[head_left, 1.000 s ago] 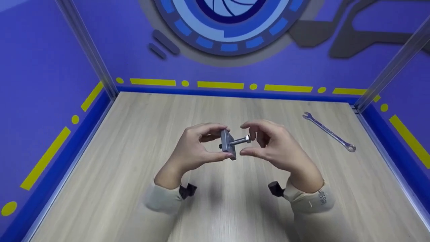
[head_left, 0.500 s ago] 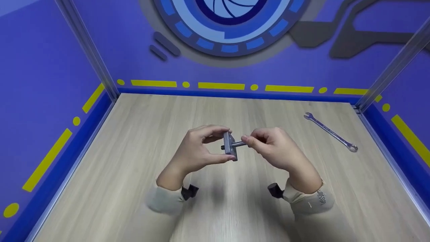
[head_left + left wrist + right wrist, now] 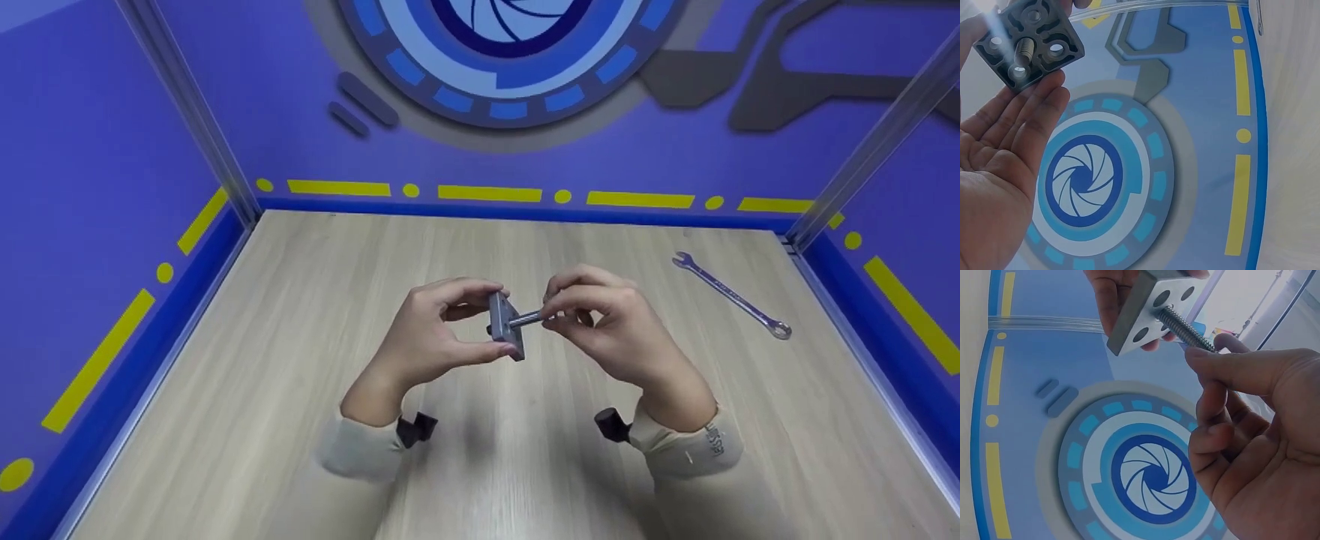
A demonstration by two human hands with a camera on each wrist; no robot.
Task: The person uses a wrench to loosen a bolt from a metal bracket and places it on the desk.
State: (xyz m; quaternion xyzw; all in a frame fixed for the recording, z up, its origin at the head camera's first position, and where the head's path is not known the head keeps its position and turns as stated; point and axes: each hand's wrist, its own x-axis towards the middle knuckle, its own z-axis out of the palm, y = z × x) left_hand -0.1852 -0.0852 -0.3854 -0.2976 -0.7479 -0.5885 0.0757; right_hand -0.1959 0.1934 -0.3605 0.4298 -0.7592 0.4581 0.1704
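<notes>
Left hand (image 3: 431,330) has a grey square plate (image 3: 505,326) pinched by its edges, thumb on the near side, fingers on the far side, and it's up in the air over the middle of the bench (image 3: 300,322). There's a threaded bolt (image 3: 527,319) through the plate's centre, tip poking out toward the left palm. Right hand (image 3: 604,322) has its grip closed on the other end, so I can't really see that bit. Shiny wrench (image 3: 731,295) is lying toward the bench's far right corner, ring end nearest the right edge.
</notes>
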